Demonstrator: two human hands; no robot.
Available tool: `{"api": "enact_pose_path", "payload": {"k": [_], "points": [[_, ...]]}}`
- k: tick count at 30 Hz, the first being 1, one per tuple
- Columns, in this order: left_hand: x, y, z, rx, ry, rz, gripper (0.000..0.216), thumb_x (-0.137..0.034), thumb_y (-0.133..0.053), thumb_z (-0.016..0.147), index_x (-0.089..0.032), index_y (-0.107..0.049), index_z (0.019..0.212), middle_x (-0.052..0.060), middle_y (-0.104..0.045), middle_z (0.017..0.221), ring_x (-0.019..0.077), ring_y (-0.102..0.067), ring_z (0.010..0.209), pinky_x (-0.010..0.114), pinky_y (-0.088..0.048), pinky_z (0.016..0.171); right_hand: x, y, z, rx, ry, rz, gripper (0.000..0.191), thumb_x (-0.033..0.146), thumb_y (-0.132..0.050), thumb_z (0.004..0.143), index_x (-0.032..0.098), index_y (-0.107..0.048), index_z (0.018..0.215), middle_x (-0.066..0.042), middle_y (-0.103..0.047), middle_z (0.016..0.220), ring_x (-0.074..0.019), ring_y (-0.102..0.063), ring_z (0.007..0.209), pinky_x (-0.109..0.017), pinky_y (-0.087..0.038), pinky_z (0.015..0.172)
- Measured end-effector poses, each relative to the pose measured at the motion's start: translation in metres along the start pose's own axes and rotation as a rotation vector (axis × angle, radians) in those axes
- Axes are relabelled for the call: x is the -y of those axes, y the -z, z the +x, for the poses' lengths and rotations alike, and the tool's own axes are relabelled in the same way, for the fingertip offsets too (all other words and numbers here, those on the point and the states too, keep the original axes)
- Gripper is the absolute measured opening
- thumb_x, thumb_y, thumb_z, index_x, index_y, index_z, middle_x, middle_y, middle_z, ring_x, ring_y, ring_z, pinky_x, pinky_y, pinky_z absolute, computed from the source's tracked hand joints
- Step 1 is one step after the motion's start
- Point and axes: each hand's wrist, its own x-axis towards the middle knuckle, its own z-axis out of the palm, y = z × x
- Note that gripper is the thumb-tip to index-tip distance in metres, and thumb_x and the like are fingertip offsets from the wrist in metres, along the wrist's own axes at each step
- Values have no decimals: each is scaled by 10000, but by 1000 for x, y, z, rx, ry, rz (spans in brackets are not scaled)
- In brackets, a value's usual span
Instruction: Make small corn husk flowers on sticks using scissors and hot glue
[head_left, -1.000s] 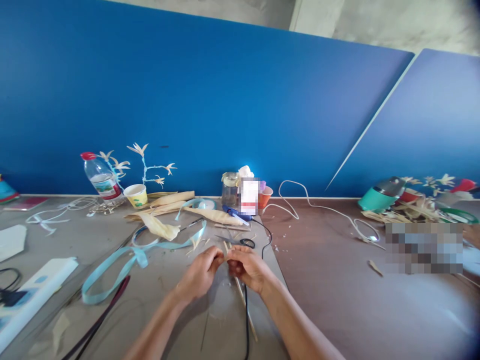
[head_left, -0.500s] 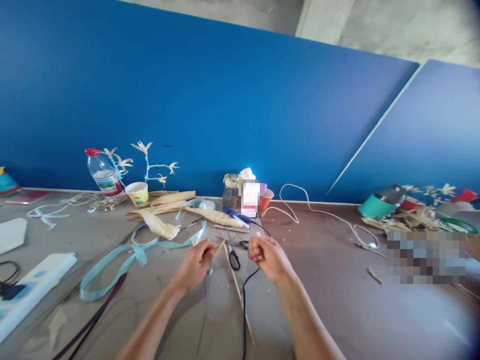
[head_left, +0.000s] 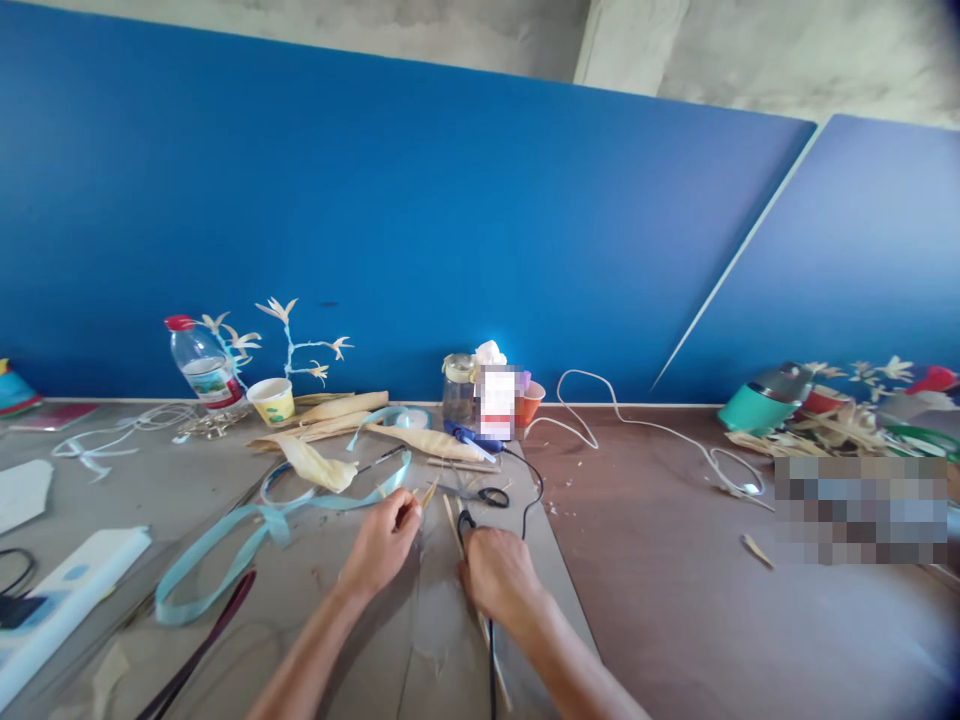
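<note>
Head view: the person's left hand [head_left: 382,540] is closed in a narrow pinch, thumb against forefinger, on a pale husk sliver [head_left: 427,493] whose tip points up and away over the grey mat [head_left: 187,480]. The right hand [head_left: 495,575] lies knuckles up, low on the same mat just beside the left, with its fingers curled under. Whether it grips anything cannot be told. A black loop handle [head_left: 466,521] shows directly ahead of its fingertips, touching or nearly so. A thin stick [head_left: 452,512] runs beneath this hand, and a black cable [head_left: 493,660] emerges from under the wrist toward the viewer. Scissors [head_left: 480,493] lie just beyond the two hands. Further back are a blue corded tool [head_left: 472,437], a long corn husk [head_left: 431,440] and a glass jar [head_left: 457,390]. To the left, a light blue ribbon [head_left: 225,545] loops across the mat, and a second husk [head_left: 322,465] rests near it. A water bottle [head_left: 199,362] and a yellow paper cup [head_left: 272,400] stand against the blue partition [head_left: 450,220]. A white cord [head_left: 637,425] trails over the brown tabletop [head_left: 675,580] — well apart from both hands.
</note>
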Motion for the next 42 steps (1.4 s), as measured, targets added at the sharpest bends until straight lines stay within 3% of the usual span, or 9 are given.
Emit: {"api": "enact_pose_path", "payload": {"k": [8,13,17,19,24,28,32,36,42], "points": [[2,1,2,-39,19,-78,194,-335,-418,771,-189,-476,657,-34,-445,579,129,-425,559,232,-334,557,-11,12,7,-70,-13,273,106,148,-522,638,186,-500,541,-26,-581,579,-164,-532,594,-264,-333,557],[2,2,2,-36,63,-184,178,-327,-433,764,-186,-470,661,-46,-425,549,115,-412,524,224,-332,518,-3,18,10,-27,7,1043,57,208,-513,666,174,-491,706,-4,-580,661,-121,-530,537,-237,-365,527],[-3,4,0,41,95,-314,159,-309,-444,766,-178,-475,681,-47,-449,544,102,-417,502,215,-339,496,-2,19,11,-63,72,1382,305,188,-540,659,195,-482,958,33,-548,695,-75,-459,452,-216,-342,479],[-6,3,-2,79,85,-350,156,-306,-453,768,-176,-476,684,-47,-456,554,95,-413,501,209,-339,495,-3,17,12,-91,97,1297,309,224,-543,699,204,-501,1005,47,-506,652,-73,-413,442,-211,-313,459],[-7,2,-4,131,55,-354,162,-307,-446,784,-171,-477,701,-50,-435,574,91,-403,517,200,-339,501,-5,8,12,-197,197,676,231,292,-464,820,175,-660,851,24,-435,519,-113,-393,484,-236,-298,484],[-5,1,-4,105,30,-311,148,-283,-451,783,-169,-479,693,-49,-421,571,89,-392,519,195,-326,496,-5,6,10,-259,332,504,343,119,-384,807,205,-626,1034,-26,-566,698,-146,-517,632,-243,-395,606],[-5,0,-3,97,-4,-261,159,-283,-447,788,-169,-499,690,-43,-437,583,93,-398,527,198,-330,506,-2,8,7,-273,398,374,330,51,-396,766,184,-645,936,-63,-612,841,-159,-561,787,-243,-418,707],[-7,-2,-4,99,-35,-203,157,-278,-458,778,-163,-531,699,-29,-491,598,105,-430,554,206,-335,525,5,8,3,-204,356,235,197,255,-471,843,196,-641,924,-46,-648,790,-157,-588,750,-217,-398,649],[-10,-5,-7,78,-31,-204,195,-301,-443,787,-168,-493,654,-38,-471,570,100,-414,538,205,-325,521,11,6,1,-300,291,48,386,436,-402,878,176,-614,688,-26,-597,643,-118,-536,592,-206,-319,557]]}}
